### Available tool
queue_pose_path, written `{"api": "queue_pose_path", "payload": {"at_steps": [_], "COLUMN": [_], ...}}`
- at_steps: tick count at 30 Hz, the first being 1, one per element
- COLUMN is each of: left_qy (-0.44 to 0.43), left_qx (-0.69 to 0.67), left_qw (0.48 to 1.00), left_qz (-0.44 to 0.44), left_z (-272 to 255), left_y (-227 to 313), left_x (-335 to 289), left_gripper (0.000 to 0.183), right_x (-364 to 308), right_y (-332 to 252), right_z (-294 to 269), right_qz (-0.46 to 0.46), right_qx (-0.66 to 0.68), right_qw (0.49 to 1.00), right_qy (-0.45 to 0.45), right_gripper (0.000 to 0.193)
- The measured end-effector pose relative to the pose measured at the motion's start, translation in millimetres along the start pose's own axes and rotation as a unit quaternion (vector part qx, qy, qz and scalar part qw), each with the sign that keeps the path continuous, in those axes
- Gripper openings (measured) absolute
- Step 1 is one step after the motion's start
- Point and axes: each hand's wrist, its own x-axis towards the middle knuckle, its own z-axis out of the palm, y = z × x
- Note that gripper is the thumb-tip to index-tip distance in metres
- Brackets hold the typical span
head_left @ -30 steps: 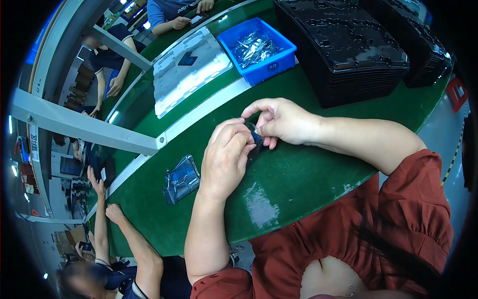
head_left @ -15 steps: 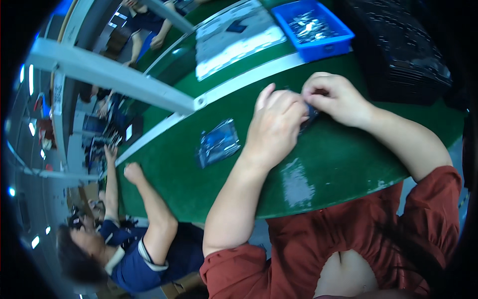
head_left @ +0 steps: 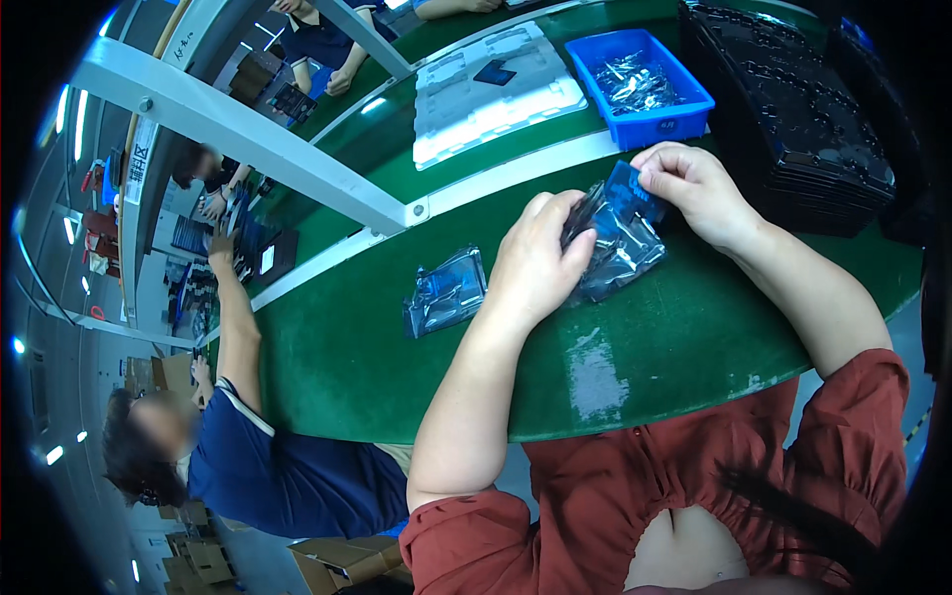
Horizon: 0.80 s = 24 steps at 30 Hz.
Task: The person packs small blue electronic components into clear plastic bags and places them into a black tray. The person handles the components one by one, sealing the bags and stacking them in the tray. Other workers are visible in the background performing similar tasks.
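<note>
My left hand (head_left: 535,260) grips a shiny, see-through dark bag (head_left: 623,253) by its left side, thumb on top. At the bag's upper right, my right hand (head_left: 694,193) pinches a flat blue piece (head_left: 625,184) between thumb and fingers. The blue piece reaches down to the bag's upper end; whether its lower part is inside I cannot tell. To the left of my left hand, a second shiny bag (head_left: 448,291) with something blue in it lies flat on the green table (head_left: 337,347).
Beyond the white rail stand a blue bin (head_left: 654,124) of small silvery packets and a pale moulded tray (head_left: 496,109) with a dark flat piece on it. Stacked black trays (head_left: 793,129) rise at the right. A co-worker (head_left: 288,476) in dark blue sits left, near a metal frame (head_left: 238,139).
My hands have moved apart, and the bag and blue piece, mostly hidden before, now show between them. The co-worker at left has leaned and reached further away.
</note>
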Motion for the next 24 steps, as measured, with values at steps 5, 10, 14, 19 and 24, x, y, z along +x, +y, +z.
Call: {"api": "queue_pose_path", "payload": {"at_steps": [5,10,14,19,24], "left_qy": [0.078,0.080,0.160,-0.033,-0.065], "left_qx": [0.073,0.047,0.117,0.207,0.145], "left_qw": [0.989,0.983,0.969,0.962,0.951], "left_qz": [-0.104,-0.158,-0.147,-0.176,-0.266], "left_z": [-15.5,-23.0,-50.4,-79.4,-81.5], "left_y": [-24.1,-29.6,-47.2,-86.4,-86.2], "left_x": [1.2,3.5,-2.8,-25.3,-15.5], "left_gripper": [0.044,0.065,0.033,0.017,0.009], "right_x": [9.2,6.6,-6.5,-16.2,-17.9], "right_y": [-10.6,-20.7,-13.7,-16.1,-13.8], "right_z": [-14.4,-17.7,-17.5,-3.5,4.1], "right_qz": [0.107,0.108,-0.124,-0.186,-0.240], "right_qx": [0.014,-0.285,-0.520,-0.463,-0.395], "right_qw": [0.994,0.944,0.844,0.863,0.883], "right_qy": [-0.008,-0.126,-0.048,-0.074,-0.079], "right_gripper": [0.016,0.017,0.016,0.012,0.009]}}
